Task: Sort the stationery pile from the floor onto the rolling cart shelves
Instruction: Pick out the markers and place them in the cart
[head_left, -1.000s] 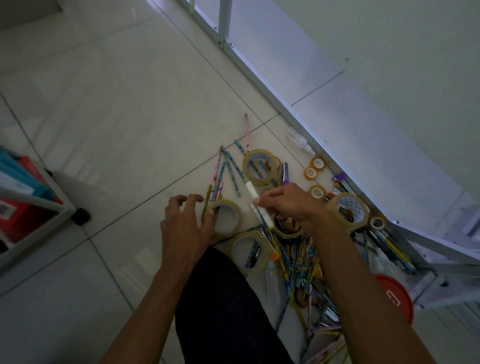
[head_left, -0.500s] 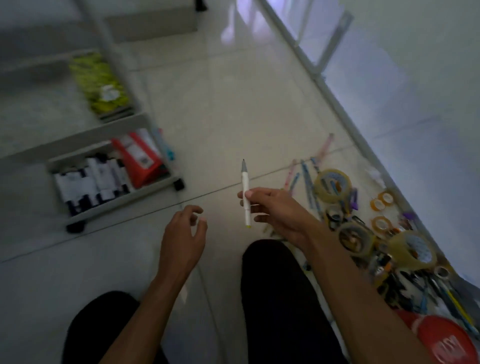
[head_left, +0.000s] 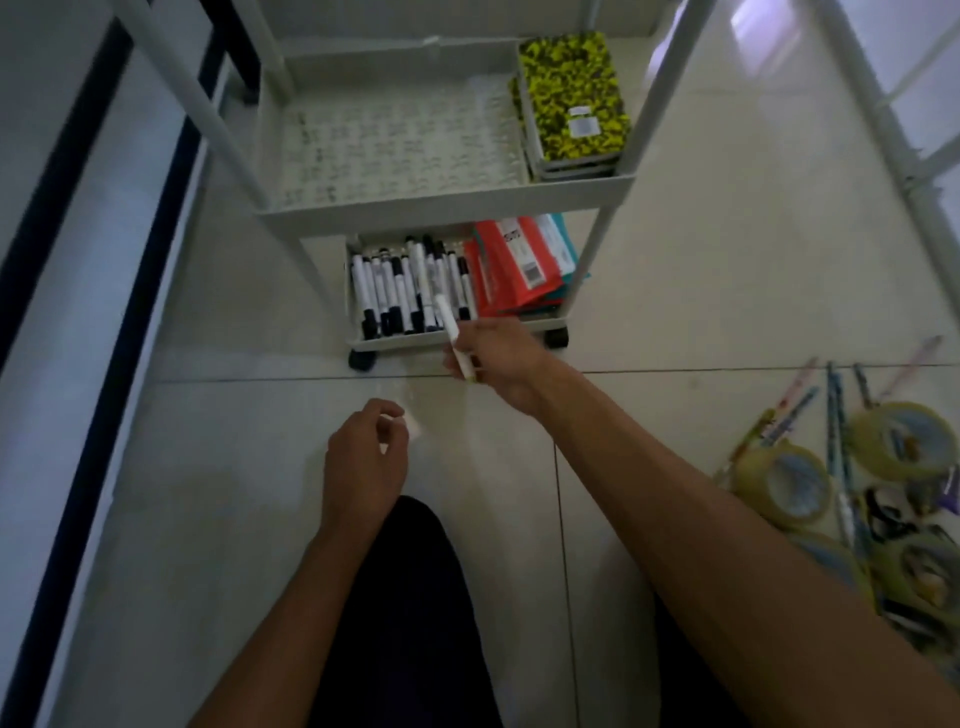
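Observation:
My right hand (head_left: 498, 364) grips a white marker (head_left: 450, 322) and holds it at the front edge of the rolling cart's bottom shelf (head_left: 395, 340). That shelf carries a row of several white markers with black caps (head_left: 405, 288), and red and teal packets (head_left: 514, 265) beside them. My left hand (head_left: 363, 462) hovers over the floor, fingers loosely curled, holding nothing. The stationery pile (head_left: 857, 467) of tape rolls and pencils lies on the floor at the right.
The white cart's middle shelf (head_left: 441, 205) holds yellow-and-black notebooks (head_left: 571, 98) at its right end. A dark-framed wall panel (head_left: 88, 312) runs along the left. A white metal frame (head_left: 883, 119) stands at the right. My dark-clothed knee (head_left: 410, 597) is at the bottom centre.
My view swung left from the pile to the cart. My right hand carried the white marker from the pile up to the cart's bottom shelf. The left hand drew back from a tape roll.

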